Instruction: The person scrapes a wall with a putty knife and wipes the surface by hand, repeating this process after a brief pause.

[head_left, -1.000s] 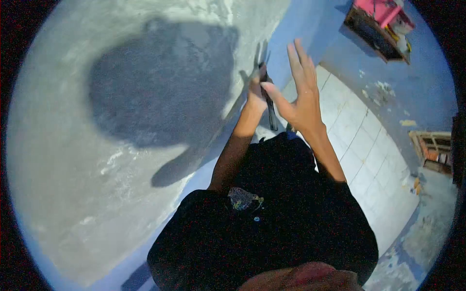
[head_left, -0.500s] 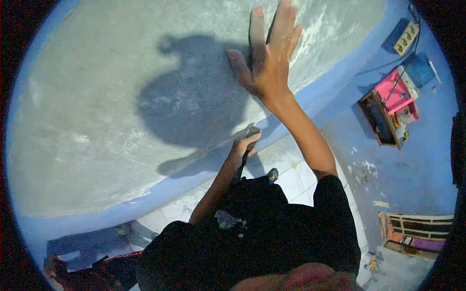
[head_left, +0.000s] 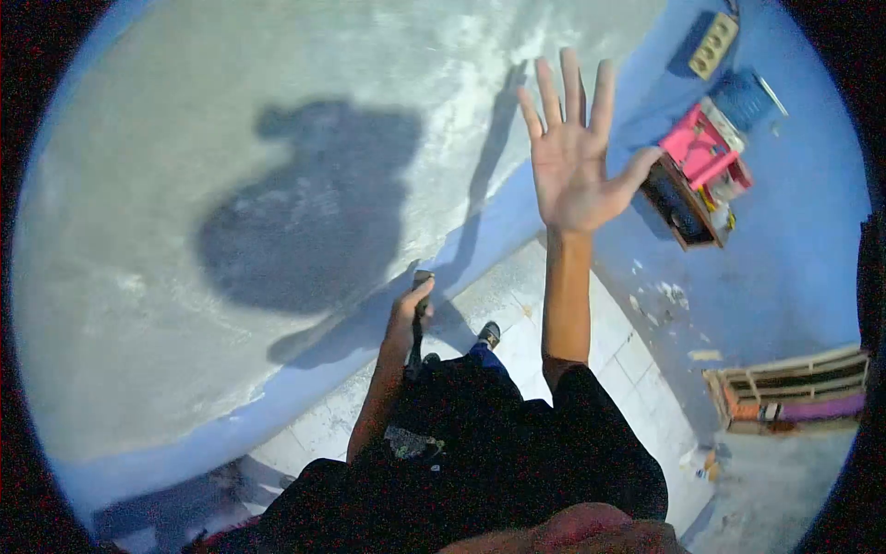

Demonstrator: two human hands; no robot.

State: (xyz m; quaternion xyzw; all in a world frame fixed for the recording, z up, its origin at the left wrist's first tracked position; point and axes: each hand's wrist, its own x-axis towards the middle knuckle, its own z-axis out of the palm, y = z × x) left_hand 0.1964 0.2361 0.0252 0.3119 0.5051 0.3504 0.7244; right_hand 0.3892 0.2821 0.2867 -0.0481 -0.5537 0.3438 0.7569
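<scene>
My right hand point(head_left: 572, 171) is raised with its palm toward me and its fingers spread, holding nothing. It appears apart from the grey plastered wall point(head_left: 120, 203). Lower down, my left hand point(head_left: 406, 314) is wrapped round a dark, long object point(head_left: 423, 277) whose blunt end shows above the thumb. What kind of object it is I cannot make out. It is close to the blue lower band point(head_left: 305, 388) of the wall. A large shadow of my head and body falls on the plaster.
On the blue wall at right hang a power strip point(head_left: 713, 44), a blue container point(head_left: 746, 100), a pink holder point(head_left: 697, 148) and a wooden box shelf point(head_left: 681, 205). A slatted wooden frame point(head_left: 794, 386) is at lower right. White tiles point(head_left: 614, 346) cover the floor.
My right hand has come off the wall, moved right and down, and turned from its back to its palm. My left hand still grips the dark object, now lower and further left in view.
</scene>
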